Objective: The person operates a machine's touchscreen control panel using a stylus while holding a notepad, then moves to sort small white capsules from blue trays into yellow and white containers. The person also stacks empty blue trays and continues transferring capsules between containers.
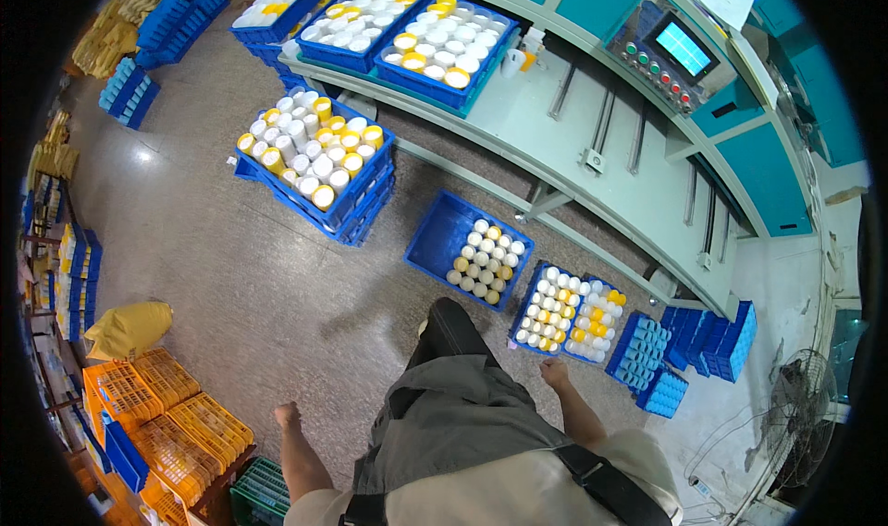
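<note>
My left hand (pixel 286 413) hangs at my side over the floor, touching nothing that I can see; its fingers are too small to make out. My right hand (pixel 553 372) is out on the other side, near a blue crate of white and yellow cups (pixel 533 300); whether its fingers are closed cannot be told. Before my legs lies a blue plastic crate (pixel 433 238), part filled with white and yellow cylindrical cups (pixel 483 264). Farther off, a stack of blue crates (pixel 361 203) has jumbled white and yellow cups (pixel 297 132) on top.
A long grey machine bench (pixel 517 120) with a control panel (pixel 680 47) runs ahead, bearing filled blue crates (pixel 420 85). Blue crates of light-blue items (pixel 642 352) and a standing fan (pixel 798 415) are at right. Orange baskets (pixel 180 450) and a yellow sack (pixel 132 328) are at left.
</note>
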Action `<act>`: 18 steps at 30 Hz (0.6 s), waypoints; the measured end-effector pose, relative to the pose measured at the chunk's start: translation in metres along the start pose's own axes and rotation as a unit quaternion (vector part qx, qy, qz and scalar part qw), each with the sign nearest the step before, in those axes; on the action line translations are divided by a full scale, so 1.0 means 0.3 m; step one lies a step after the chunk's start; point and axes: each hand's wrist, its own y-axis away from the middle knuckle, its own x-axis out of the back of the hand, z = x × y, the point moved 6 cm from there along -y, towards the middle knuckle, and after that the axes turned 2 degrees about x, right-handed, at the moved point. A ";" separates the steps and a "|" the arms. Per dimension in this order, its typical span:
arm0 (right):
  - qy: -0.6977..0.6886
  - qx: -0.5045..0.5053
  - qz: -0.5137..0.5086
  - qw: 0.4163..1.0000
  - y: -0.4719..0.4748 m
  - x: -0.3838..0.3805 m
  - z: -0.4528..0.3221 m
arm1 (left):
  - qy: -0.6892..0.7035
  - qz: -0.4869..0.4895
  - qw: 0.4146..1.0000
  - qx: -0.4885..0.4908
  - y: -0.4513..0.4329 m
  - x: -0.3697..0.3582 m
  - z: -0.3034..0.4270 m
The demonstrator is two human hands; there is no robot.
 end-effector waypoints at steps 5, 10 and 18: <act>0.042 0.167 -0.030 0.985 -0.164 -0.007 -0.484 | 0.076 -0.217 0.973 -0.015 0.018 -0.318 0.112; -0.102 0.271 0.091 0.953 -0.483 0.276 -1.235 | 0.000 -0.297 0.942 -0.158 0.295 -0.578 0.648; -0.003 0.457 0.348 0.818 -0.695 0.877 -2.555 | -0.027 -0.193 0.904 -0.381 0.324 -0.468 1.392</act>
